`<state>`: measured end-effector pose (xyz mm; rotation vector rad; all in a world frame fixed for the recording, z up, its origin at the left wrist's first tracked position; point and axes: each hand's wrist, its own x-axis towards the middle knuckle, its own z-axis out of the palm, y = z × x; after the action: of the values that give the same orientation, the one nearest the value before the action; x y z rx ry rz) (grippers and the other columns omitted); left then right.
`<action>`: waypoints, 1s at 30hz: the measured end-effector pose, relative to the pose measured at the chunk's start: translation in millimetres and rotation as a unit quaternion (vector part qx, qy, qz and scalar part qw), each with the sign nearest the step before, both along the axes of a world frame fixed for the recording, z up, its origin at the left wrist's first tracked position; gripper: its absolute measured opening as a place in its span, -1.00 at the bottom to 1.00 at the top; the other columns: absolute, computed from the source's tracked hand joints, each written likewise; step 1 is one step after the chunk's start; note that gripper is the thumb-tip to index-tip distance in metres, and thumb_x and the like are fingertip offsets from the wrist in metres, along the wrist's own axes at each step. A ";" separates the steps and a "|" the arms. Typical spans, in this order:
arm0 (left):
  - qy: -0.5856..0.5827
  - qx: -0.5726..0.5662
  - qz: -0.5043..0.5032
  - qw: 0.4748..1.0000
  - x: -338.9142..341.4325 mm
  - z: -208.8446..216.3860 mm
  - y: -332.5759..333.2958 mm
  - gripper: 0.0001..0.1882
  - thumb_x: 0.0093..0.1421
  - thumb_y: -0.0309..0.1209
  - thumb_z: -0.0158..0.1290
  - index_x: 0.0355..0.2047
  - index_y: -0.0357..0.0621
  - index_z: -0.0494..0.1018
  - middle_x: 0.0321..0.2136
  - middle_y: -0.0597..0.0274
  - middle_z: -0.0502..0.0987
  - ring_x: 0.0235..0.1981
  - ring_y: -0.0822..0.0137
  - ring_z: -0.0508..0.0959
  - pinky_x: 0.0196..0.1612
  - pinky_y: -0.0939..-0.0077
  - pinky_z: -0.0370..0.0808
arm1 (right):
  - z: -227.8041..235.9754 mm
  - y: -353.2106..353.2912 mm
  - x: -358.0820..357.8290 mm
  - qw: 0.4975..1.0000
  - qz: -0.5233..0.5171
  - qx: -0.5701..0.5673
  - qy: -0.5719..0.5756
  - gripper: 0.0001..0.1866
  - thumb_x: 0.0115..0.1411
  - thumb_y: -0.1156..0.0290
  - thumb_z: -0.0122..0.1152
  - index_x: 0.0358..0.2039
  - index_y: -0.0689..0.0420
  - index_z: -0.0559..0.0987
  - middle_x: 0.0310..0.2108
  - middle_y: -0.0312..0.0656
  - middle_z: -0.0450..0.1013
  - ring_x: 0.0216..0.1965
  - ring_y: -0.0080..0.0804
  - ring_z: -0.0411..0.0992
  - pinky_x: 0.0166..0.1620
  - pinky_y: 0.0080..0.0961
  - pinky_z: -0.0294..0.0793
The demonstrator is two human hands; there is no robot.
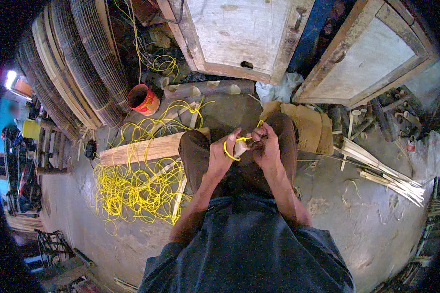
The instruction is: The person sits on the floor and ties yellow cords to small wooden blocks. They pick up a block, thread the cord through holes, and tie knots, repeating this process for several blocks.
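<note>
And there it was, a yellow cord (244, 139) right at the centre, strung between two bare hands above the gap between the person's dark-trousered knees! The left hand (221, 152) had its grip closed on the cord, thumb up, with a loop curving down beside the fingers. Across from it, just beside, the right hand (267, 146) had its own grip pinched shut on the line, a short bit of yellow poking up above the fingertips. A pale, stubby piece (240, 148) showed between the hands; which one held it, you could not tell.

Over to the left, what a tangle: a great heap of yellow line (124, 193) sprawled across the floor (337, 215), in front of and behind a wooden plank (142, 150) beside the left knee. Beyond the plank stood a red bucket (144, 101), close to a notched log (210, 88) lying crosswise. Out right, brown cardboard (308, 129) sat near the right knee, and farther off pale split strips (384, 171) fanned out on the floor.
</note>
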<state>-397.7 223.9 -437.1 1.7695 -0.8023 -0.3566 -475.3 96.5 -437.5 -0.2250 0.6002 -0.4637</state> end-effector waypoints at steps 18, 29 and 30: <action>0.460 -0.228 -0.127 0.849 3.1 39.5 16.8 -0.48 0.24 -0.11 0.00 -0.79 -0.13 0.27 -0.52 0.17 0.51 -0.18 0.13 0.52 -0.09 0.17 0.42 | 26.5 13.4 -23.4 0.983 0.001 -0.184 -0.011 -0.75 0.26 0.28 0.05 -0.57 0.01 0.40 -0.71 -0.50 0.13 -0.69 -0.67 0.06 -0.63 -0.58 0.09; 0.099 -0.054 0.043 0.993 -22.8 68.4 3.6 -0.77 0.18 -0.36 0.09 -0.54 -0.25 0.41 -0.58 0.26 0.37 -0.55 0.44 0.35 -0.44 0.56 0.31 | 38.6 31.6 -33.2 0.757 0.058 -0.621 0.196 -0.70 0.27 0.30 0.05 -0.53 0.21 0.52 -0.67 -0.33 0.34 -0.58 -0.58 0.28 -0.49 -0.51 0.27; 0.036 -0.074 0.024 0.996 -27.6 65.5 1.7 -0.78 0.16 -0.38 0.11 -0.54 -0.25 0.40 -0.57 0.24 0.37 -0.55 0.44 0.36 -0.45 0.55 0.32 | 40.1 29.7 -29.5 0.777 0.052 -0.601 0.178 -0.69 0.26 0.28 0.06 -0.54 0.21 0.52 -0.69 -0.34 0.33 -0.58 -0.62 0.26 -0.50 -0.53 0.25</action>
<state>-425.3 225.6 -371.7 1.6259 -0.7156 -0.3197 -504.8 126.2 -397.4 -1.6050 0.5760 -0.6547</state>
